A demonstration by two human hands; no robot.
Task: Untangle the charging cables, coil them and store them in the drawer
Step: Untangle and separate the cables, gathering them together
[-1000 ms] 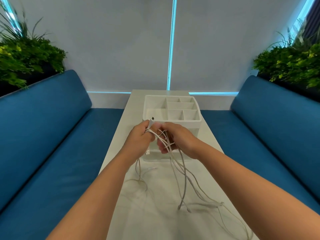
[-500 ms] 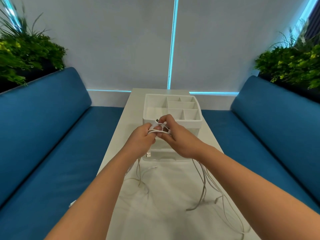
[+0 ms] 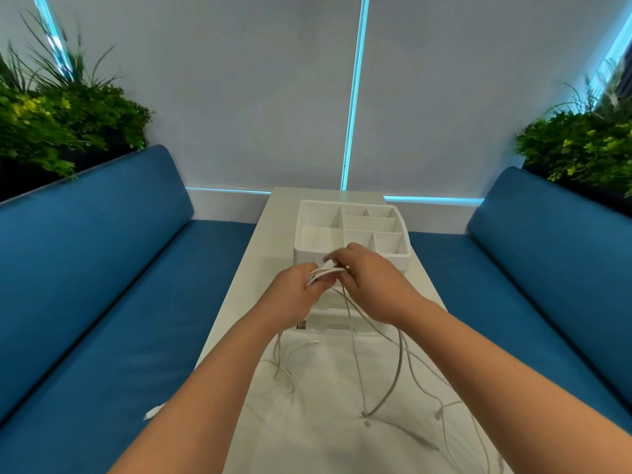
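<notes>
Several white charging cables (image 3: 379, 367) hang from my hands and trail in loose tangles over the white table (image 3: 239, 299). My left hand (image 3: 294, 295) grips a small bundle of cable loops (image 3: 323, 272). My right hand (image 3: 369, 278) pinches the same bundle from the right, fingers closed on the strands. Just behind my hands stands a white desk organiser (image 3: 352, 234) with open compartments on top. Its drawer front (image 3: 328, 325) shows low between my wrists, partly hidden by them.
Blue bench cushions run along both sides of the table (image 3: 102, 285) (image 3: 547, 268). A white cable end (image 3: 152, 411) lies on the left seat. Green plants stand behind each backrest. A pale wall with a lit vertical strip closes the far end.
My hands have drawn together and lifted slightly towards the organiser, gathering the loops tighter. The hanging strands have swung and shifted over the table at lower right.
</notes>
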